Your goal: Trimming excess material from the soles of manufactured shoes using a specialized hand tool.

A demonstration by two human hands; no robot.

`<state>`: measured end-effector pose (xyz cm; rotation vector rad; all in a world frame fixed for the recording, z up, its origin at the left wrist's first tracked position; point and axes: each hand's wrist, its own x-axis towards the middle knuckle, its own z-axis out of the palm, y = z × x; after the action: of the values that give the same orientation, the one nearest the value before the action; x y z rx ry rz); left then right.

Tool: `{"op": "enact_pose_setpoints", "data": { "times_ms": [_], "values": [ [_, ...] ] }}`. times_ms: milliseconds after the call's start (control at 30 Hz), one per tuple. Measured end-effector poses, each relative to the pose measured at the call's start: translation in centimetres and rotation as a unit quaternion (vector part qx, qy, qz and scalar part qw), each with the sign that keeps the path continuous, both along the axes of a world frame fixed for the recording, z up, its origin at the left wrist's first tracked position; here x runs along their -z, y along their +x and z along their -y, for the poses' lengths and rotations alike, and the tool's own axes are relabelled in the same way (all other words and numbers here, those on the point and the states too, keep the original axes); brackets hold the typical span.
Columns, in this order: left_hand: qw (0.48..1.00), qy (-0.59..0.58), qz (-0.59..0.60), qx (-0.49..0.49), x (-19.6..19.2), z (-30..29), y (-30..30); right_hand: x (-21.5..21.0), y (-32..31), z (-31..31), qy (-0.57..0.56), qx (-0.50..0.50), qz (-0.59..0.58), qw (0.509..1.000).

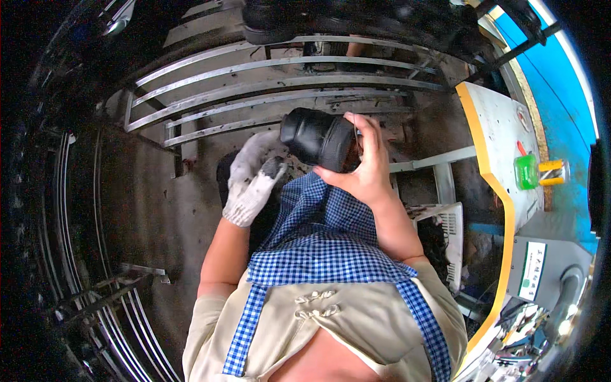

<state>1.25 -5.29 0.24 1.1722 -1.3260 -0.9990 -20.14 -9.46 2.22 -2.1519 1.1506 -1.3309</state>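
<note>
1. Nearest the camera, a beige top with a blue checked apron [324, 254] is filling the lower middle of the view, and both forearms are rising from it.
2. The bare right hand [366, 169] is gripping a black rubber part [318, 139], fingers curled over its far side and thumb underneath, holding it up in front of the chest above the apron.
3. The left hand [251, 181], wearing a soiled white work glove, is hanging just beside the part with fingers loosely bent, holding nothing; one dark fingertip is pointing toward the rubber without clearly touching it.
4. The step appears to be an inspection or handling of the part; a next move would likely call for the gloved hand to close in and steady the near end.
5. Grey metal rails [280, 89] are curving behind the hands.
6. The part's far end is hidden by the right fingers, and the left edge of the view is too dark to make out.
</note>
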Motion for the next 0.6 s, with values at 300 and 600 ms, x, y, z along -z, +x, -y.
{"op": "enact_pose_setpoints", "data": {
  "times_ms": [300,600],
  "values": [
    [0.965,0.160,-0.157,0.138,-4.1,0.5,-1.1,-0.9,-0.8,0.3,0.083,-0.176,0.016,0.981],
    [0.993,0.013,-0.055,0.107,-4.5,-0.9,-2.4,-4.2,-0.8,-1.0,-0.006,-0.132,-0.049,0.990]
  ]
}}
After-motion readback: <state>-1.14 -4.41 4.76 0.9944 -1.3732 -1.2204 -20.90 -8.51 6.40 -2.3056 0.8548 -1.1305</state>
